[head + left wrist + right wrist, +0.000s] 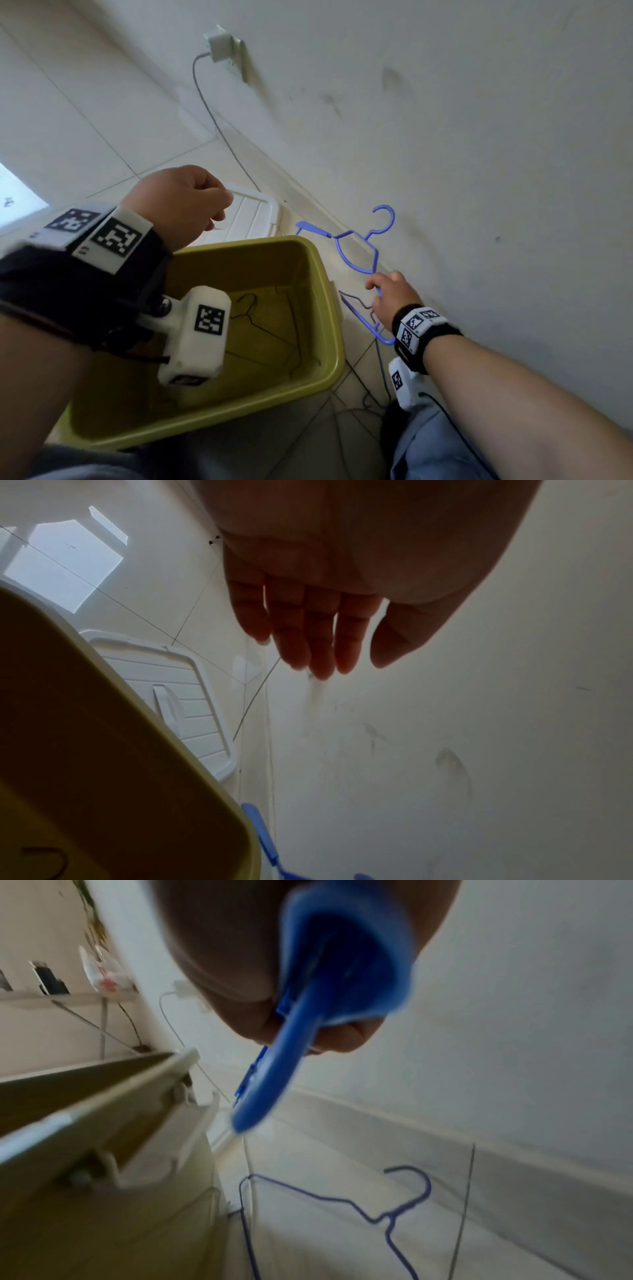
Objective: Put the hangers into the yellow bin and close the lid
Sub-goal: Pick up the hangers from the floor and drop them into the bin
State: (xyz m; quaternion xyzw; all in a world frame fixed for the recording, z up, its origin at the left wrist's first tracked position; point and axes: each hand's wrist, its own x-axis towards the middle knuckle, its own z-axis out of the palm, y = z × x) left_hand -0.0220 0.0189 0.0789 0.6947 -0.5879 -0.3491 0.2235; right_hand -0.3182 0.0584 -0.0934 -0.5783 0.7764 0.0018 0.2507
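The open yellow bin [339, 342] stands on the tiled floor, with dark wire hangers [260, 325] lying on its bottom. My right hand [390, 298] grips a blue plastic hanger [313, 228] just right of the bin, held up near the wall. The right wrist view shows that blue hanger [291, 1056] pinched in my fingers beside the bin's side [103, 1123]. A thin blue wire hanger [394, 1215] lies on the floor below it. My left hand [185, 202] hovers over the bin's far edge and holds nothing; its fingers [308, 631] hang relaxed. The white lid [255, 214] lies flat behind the bin.
A wall [479, 171] runs close along the right of the bin. A white charger [219, 46] sits in a wall socket, its cable [205, 102] trailing down to the floor by the lid. Dark cables [363, 394] lie on the tiles near my knee.
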